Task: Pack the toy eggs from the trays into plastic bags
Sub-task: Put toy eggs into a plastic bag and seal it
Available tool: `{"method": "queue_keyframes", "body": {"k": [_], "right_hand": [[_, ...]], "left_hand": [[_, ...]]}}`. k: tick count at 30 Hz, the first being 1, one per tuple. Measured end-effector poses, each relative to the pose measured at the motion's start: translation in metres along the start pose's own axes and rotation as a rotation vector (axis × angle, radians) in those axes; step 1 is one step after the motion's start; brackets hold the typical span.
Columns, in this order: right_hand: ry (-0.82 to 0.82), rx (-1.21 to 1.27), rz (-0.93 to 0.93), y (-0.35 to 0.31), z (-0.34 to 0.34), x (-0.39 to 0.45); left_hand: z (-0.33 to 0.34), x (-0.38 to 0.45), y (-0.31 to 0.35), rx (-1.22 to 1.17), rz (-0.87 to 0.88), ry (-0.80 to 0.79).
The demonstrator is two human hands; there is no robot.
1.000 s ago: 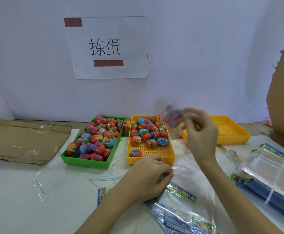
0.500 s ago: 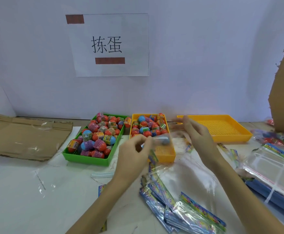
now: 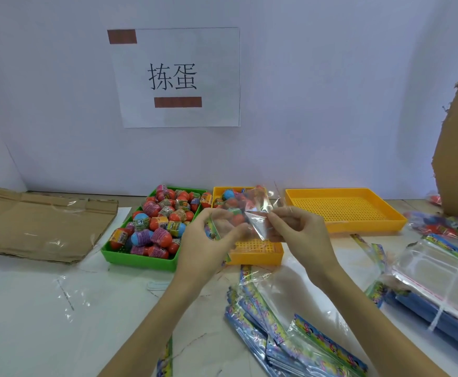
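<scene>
White table bearing flattened cardboard, a green tray, two yellow trays, and stacks of plastic bags lying at right.

Two bare forearms rise from the lower edge of the frame toward its centre, with no sleeves, gloves, watch or bands on them. The left hand and the right hand carry no rings, and the fingernails look short and unpainted.
</scene>
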State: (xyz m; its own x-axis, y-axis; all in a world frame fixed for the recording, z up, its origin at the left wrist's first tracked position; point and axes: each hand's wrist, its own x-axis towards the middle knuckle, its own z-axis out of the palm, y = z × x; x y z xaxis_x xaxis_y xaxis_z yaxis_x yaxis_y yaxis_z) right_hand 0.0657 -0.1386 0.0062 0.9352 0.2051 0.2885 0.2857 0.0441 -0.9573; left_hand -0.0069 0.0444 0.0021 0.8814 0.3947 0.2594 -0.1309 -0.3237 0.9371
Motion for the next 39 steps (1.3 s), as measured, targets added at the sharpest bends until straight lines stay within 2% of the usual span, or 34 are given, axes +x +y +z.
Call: {"method": "queue_keyframes", "body": {"k": [6,12,17,21,24,27,31,33,35,39], "right_hand": [[-0.067,0.017,0.026,-0.009,-0.002,-0.001],[-0.079,0.005,0.080,-0.010,-0.002,0.001],[0.006,-0.002,0.108,-0.006,-0.004,0.001],[0.040,-0.098,0.043,-0.005,-0.008,0.004],[0.030,-0.156,0.009,-0.006,-0.009,0.003],[-0.024,-0.110,-0.011,-0.008,-0.008,0.004],[-0.228,0.376,0.091,-0.016,-0.008,0.004],[-0.293,0.523,0.180,-0.020,-0.010,0.004],[-0.329,0.531,0.231,-0.018,-0.014,0.005],[-0.379,0.316,0.210,-0.012,-0.020,0.007]], "left_hand": [[-0.010,0.005,-0.001,-0.087,0.007,0.004],[-0.012,0.009,-0.003,-0.041,0.031,0.006],[-0.013,0.007,-0.001,-0.113,0.072,-0.104],[-0.013,0.008,-0.002,-0.183,0.027,-0.081],[-0.016,0.010,-0.001,-0.183,0.011,-0.001],[-0.018,0.011,-0.004,-0.130,0.034,0.027],[-0.020,0.010,0.003,-0.093,0.119,0.021],[-0.020,0.009,0.005,-0.097,0.144,-0.013],[-0.019,0.008,0.006,-0.114,0.183,-0.055],[-0.022,0.008,0.005,-0.075,0.373,-0.214]]}}
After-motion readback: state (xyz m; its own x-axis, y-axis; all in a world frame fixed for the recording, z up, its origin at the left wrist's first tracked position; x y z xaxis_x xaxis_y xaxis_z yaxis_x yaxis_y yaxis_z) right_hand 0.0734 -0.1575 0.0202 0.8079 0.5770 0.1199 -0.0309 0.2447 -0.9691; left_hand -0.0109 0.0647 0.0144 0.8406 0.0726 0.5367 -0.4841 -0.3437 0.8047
